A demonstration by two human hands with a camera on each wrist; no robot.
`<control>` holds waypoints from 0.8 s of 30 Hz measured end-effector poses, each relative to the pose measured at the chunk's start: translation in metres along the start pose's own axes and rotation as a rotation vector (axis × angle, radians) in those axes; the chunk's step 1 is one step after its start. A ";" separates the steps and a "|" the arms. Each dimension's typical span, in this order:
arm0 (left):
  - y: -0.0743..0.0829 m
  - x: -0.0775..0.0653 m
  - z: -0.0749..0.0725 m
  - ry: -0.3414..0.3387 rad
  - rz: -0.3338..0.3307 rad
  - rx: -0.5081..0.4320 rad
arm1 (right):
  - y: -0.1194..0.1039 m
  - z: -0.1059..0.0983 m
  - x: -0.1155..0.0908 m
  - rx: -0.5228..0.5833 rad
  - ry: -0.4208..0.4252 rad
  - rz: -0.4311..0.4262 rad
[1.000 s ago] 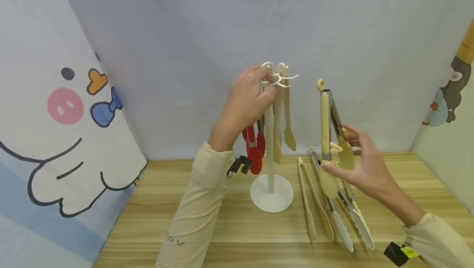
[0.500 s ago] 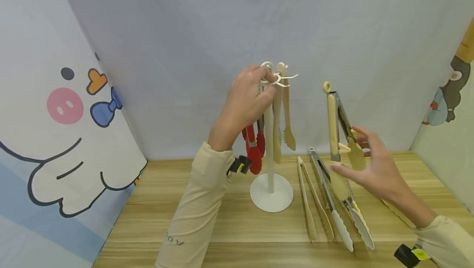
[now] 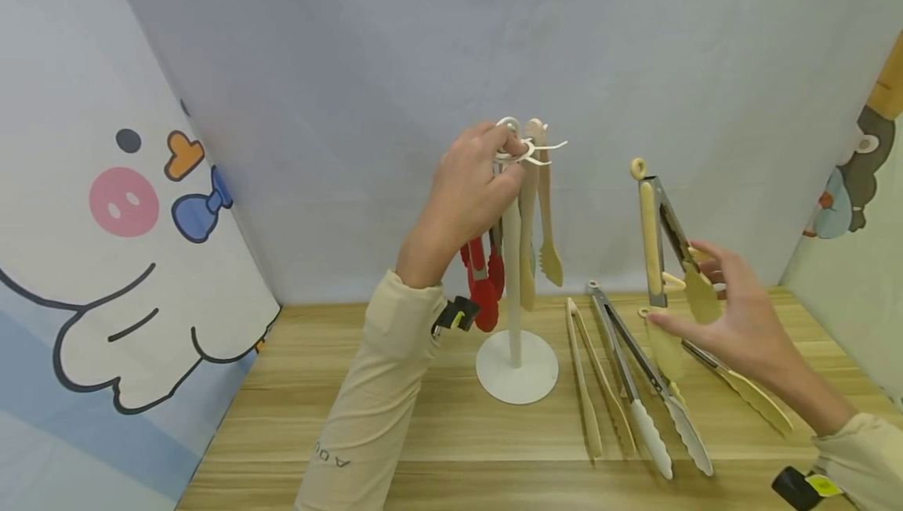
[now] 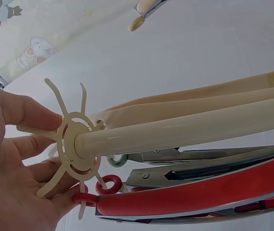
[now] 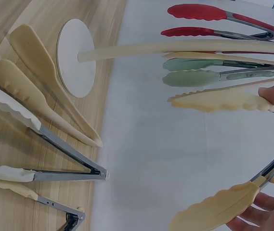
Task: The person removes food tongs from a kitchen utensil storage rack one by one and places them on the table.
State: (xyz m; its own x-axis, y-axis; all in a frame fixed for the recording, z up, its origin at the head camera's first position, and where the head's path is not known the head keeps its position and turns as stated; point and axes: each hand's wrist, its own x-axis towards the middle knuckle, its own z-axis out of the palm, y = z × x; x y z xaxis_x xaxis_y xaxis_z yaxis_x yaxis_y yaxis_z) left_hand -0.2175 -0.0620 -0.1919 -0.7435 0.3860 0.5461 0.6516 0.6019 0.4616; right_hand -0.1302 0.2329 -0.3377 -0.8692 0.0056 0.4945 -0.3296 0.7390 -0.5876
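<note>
At the top of a white hanging rack (image 3: pixel 516 291), my left hand (image 3: pixel 469 182) grips the hooked ring (image 4: pixel 81 144). Red tongs (image 3: pixel 483 291), beige tongs (image 3: pixel 549 260) and green-tipped tongs (image 5: pixel 192 78) hang from the hooks. To the right of the rack, my right hand (image 3: pixel 741 331) holds yellow kitchen tongs (image 3: pixel 652 237) up above the table, thumb on one yellow head and fingers on the other. These tongs have steel arms spread apart and a yellow loop (image 3: pixel 638 168) pointing upward.
On the wooden table (image 3: pixel 437 448) right of the rack lie beige tongs (image 3: pixel 584 393), spread white-tipped tongs (image 3: pixel 621 354) and another pair with a yellow tip (image 3: pixel 758 401). The round white base (image 3: pixel 494 378) stands near the back. A pale cloth (image 3: pixel 353 143) hangs behind.
My right hand has moved right and slightly down with the yellow tongs, uncovering more of the tongs on the table. The left hand has stayed at the rack's top.
</note>
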 end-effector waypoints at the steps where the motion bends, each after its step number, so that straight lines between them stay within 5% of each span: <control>1: 0.000 0.000 0.000 0.001 0.001 0.001 | 0.001 0.000 0.000 0.000 0.000 0.000; 24: 0.000 0.000 0.001 0.010 -0.001 0.007 | 0.017 -0.011 -0.006 -0.065 -0.004 0.037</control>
State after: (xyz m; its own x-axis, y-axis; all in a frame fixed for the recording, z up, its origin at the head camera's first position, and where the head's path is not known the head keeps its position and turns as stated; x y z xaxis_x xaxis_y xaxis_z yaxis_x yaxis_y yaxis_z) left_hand -0.2179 -0.0613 -0.1924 -0.7428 0.3785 0.5523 0.6496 0.6073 0.4575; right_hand -0.1270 0.2535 -0.3434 -0.8817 0.0312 0.4708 -0.2727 0.7805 -0.5625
